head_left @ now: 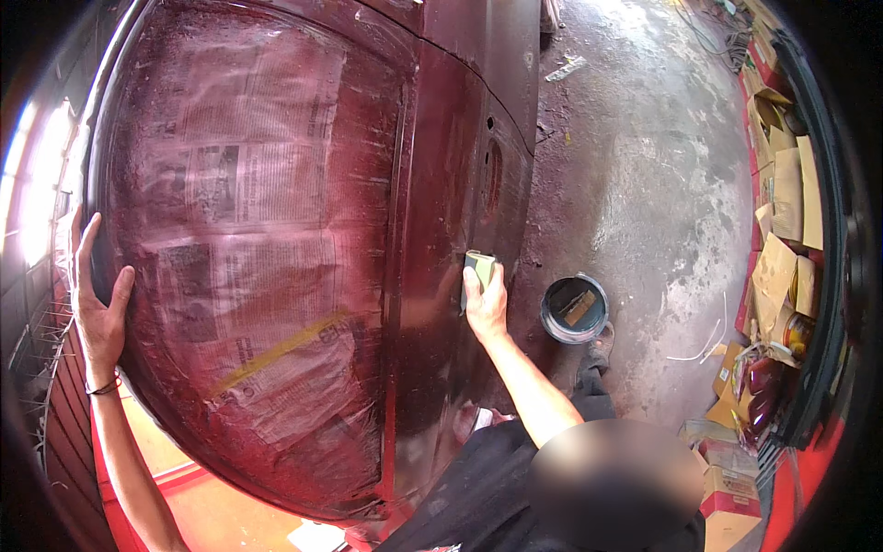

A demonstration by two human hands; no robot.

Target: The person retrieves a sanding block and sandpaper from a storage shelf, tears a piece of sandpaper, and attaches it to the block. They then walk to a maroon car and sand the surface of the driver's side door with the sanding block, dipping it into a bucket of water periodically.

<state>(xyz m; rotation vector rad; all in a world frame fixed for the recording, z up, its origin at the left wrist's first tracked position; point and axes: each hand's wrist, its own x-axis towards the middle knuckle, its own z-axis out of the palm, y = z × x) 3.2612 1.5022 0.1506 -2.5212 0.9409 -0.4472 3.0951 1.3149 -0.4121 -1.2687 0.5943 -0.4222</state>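
A dark red car panel point(441, 184) fills the middle, with the window beside it covered in paint-stained newspaper point(258, 175). My right hand point(487, 304) is closed round a pale yellow-green sanding block point(482, 267) with a dark face, pressed against the panel below the oval recess point(493, 184). At the far left, my left hand point(103, 317) lies on the car's dark curved edge point(103, 175), thumb and fingers spread, holding nothing. A dark band circles its wrist. The underside of the block is hidden.
A round bucket point(549, 322) with dark liquid and a brown block point(577, 308) in it stands on the wet concrete floor point(653, 212), close to my foot. Cardboard boxes point(786, 193) line the right side. White string point(704, 342) lies on the floor.
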